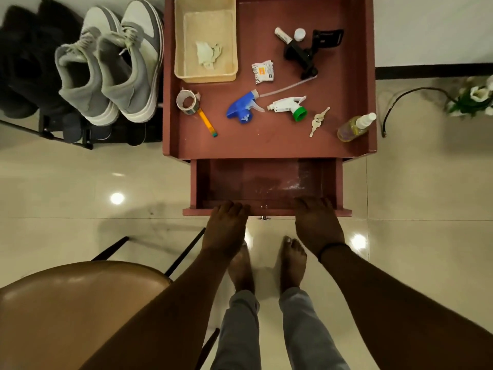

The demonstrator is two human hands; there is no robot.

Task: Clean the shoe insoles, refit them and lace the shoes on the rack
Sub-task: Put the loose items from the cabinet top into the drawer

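Observation:
A pair of grey and white laced sneakers [112, 68] stands on the black shoe rack [66, 134] at upper left, beside dark shoes [24, 62]. A reddish cabinet [357, 84] stands to their right with its drawer [266, 182] pulled out and nothing visible inside. My left hand [226, 225] and my right hand [317, 222] both rest on the drawer's front edge, fingers hooked over the rim. A beige basket [178, 36] on the cabinet top holds a crumpled pale cloth [208, 53].
On the cabinet top lie a blue spray head [241, 108], a white and green spray head [289, 106], tape roll [186, 101], keys [318, 121], a small spray bottle [354, 126], a sachet [262, 72] and a black clamp [309, 52]. A brown chair [74, 303] stands at lower left. White flowers [474, 97] lie on the floor at right.

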